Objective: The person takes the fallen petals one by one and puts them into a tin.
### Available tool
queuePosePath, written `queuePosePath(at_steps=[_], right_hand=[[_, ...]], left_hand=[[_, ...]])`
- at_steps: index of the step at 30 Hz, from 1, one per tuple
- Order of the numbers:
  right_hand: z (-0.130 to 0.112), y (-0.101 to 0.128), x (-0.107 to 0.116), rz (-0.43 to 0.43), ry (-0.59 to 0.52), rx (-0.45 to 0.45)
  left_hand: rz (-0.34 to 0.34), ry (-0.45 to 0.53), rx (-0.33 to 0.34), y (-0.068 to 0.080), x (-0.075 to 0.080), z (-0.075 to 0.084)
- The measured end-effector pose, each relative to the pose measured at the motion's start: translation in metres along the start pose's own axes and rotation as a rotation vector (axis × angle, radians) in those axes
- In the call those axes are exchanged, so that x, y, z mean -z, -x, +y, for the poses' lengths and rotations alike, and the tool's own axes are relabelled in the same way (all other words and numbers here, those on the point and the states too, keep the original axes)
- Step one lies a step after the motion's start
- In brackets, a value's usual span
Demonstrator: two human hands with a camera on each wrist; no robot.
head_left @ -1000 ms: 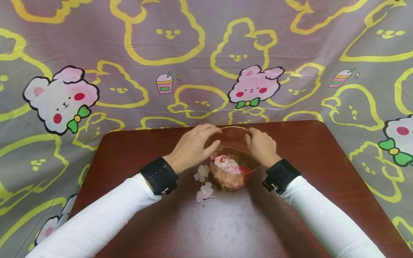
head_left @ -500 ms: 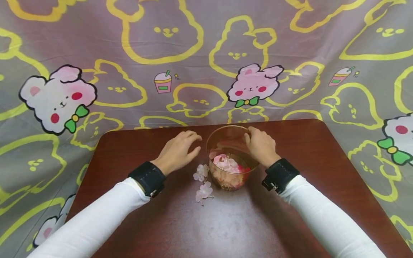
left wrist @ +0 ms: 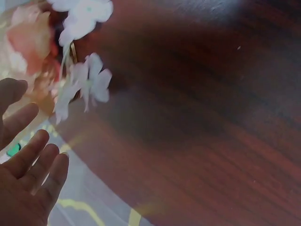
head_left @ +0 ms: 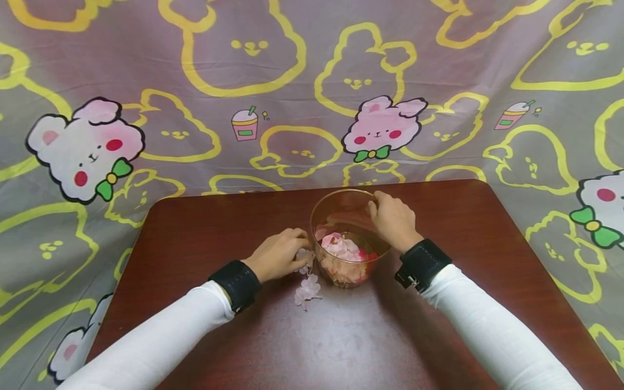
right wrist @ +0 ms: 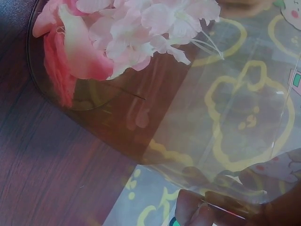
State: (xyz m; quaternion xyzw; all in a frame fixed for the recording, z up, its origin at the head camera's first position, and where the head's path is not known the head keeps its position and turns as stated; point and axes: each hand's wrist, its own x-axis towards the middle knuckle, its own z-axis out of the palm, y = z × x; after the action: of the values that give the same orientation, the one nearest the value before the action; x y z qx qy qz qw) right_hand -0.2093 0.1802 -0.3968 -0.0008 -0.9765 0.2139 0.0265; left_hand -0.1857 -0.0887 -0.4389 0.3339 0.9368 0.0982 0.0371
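A clear amber-tinted glass bowl (head_left: 354, 262) stands on the table, holding pink, white and red artificial flowers (head_left: 341, 248). My right hand (head_left: 395, 219) grips its right rim between thumb and fingers; the right wrist view shows the fingertips (right wrist: 190, 207) pinching the glass edge. Two pale pink blossoms lie just left of the bowl: a nearer one (head_left: 307, 291) and one (head_left: 304, 262) partly covered by my left hand (head_left: 278, 255). In the left wrist view that hand's fingers (left wrist: 51, 174) are spread and loosely bent, a little apart from the blossoms (left wrist: 89, 82).
The dark red-brown wooden table (head_left: 205, 227) has rounded far corners. A grey cloth (head_left: 292, 49) with yellow cartoon outlines hangs behind it and along both sides. Black bands (head_left: 236, 284) circle both wrists over white sleeves.
My left hand has let go of the bowl's left rim, drawn back to the left, then come down and nearer over the upper blossom. The right hand stays on the rim.
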Motion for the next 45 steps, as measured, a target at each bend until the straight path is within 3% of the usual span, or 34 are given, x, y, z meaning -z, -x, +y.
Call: queuePosePath(at_steps=[5,12,17,21,30,38,45], right_hand=[[-0.001,0.0,0.0,0.001,0.002,-0.002],[-0.002,0.0,0.0,-0.002,-0.001,-0.001],[-0.003,0.0,0.0,0.002,-0.003,0.002],[-0.003,0.0,0.0,-0.001,-0.001,-0.003],[-0.002,0.001,0.0,0.007,-0.002,0.003],[-0.002,0.002,0.001,0.007,-0.001,0.005],[-0.002,0.002,0.003,-0.002,0.002,-0.005]], left_hand=[[-0.033,-0.026,-0.037,0.002,-0.013,0.0],[-0.011,-0.162,-0.081,0.009,-0.03,-0.004],[-0.028,-0.251,-0.055,0.012,-0.037,-0.004],[-0.025,-0.262,-0.043,0.014,-0.04,-0.006],[0.059,-0.265,-0.07,0.018,-0.039,-0.014],[0.067,-0.249,-0.04,0.016,-0.032,-0.014],[0.153,-0.158,-0.008,0.018,-0.018,-0.016]])
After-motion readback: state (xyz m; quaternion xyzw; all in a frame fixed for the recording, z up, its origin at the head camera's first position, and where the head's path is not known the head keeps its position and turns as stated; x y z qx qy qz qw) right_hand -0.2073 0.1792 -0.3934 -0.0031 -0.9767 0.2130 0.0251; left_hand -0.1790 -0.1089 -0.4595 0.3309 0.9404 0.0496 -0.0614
